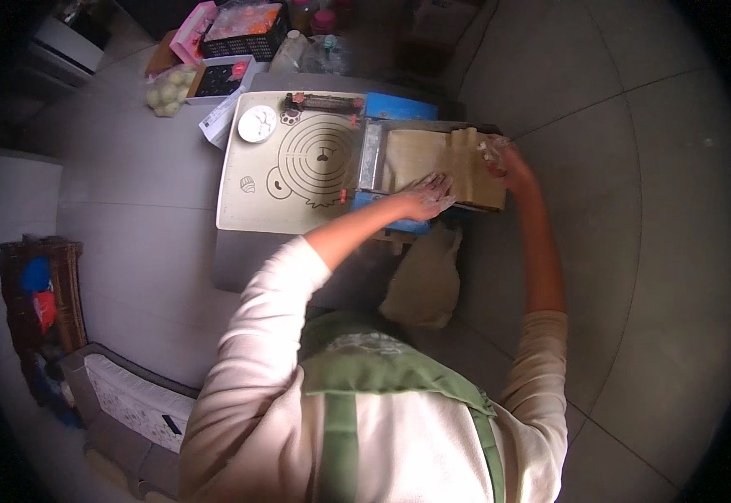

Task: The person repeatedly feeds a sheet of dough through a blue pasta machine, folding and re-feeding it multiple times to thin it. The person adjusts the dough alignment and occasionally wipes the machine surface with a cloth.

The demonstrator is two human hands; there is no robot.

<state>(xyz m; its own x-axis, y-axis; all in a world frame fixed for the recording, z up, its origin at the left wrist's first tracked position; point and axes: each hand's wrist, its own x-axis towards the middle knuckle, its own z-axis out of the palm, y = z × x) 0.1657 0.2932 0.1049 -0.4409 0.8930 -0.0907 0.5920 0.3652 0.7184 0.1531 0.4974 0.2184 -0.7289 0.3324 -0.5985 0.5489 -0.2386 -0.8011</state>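
Note:
A wide, pale yellow dough sheet [416,155] lies over a blue dough-rolling machine [400,106], running out to the right from its metal roller [371,158]. Part of the sheet is bunched in a raised fold near its right end. My left hand [429,198], dusted with flour, rests on the near edge of the sheet with its fingers stretched out. At the sheet's right end, my floury right hand [498,157] has its fingers curled round the dough's edge; the fingertips are partly hidden.
Left of the machine is a cream mat [248,210] with printed rings, holding a round white dish [257,124]. A black basket [248,46], an open box [221,81] and a bag of round pale items [169,90] stand behind. A pale bag [422,281] hangs below the machine.

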